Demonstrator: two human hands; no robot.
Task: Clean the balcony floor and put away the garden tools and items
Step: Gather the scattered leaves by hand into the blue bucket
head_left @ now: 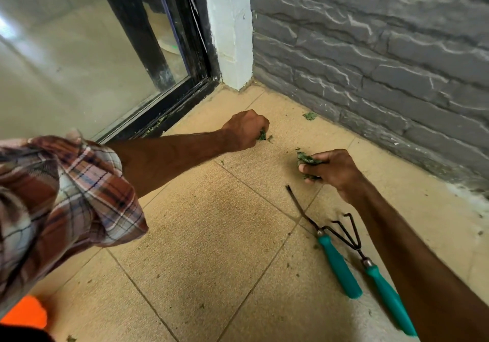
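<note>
The plaid sleeve (66, 196) is rolled up, likely to spare the cloth. The left hand (244, 130) is clenched on leaf scraps (262, 136) down on the floor (198, 236). The right hand (330, 168) grips a bunch of leaves (307, 159), seemingly the collecting hand. Two teal-handled garden tools (340, 270) lie on the tiles beside the right forearm, probably left for last. One leaf (310, 116) lies near the wall (370, 64).
</note>
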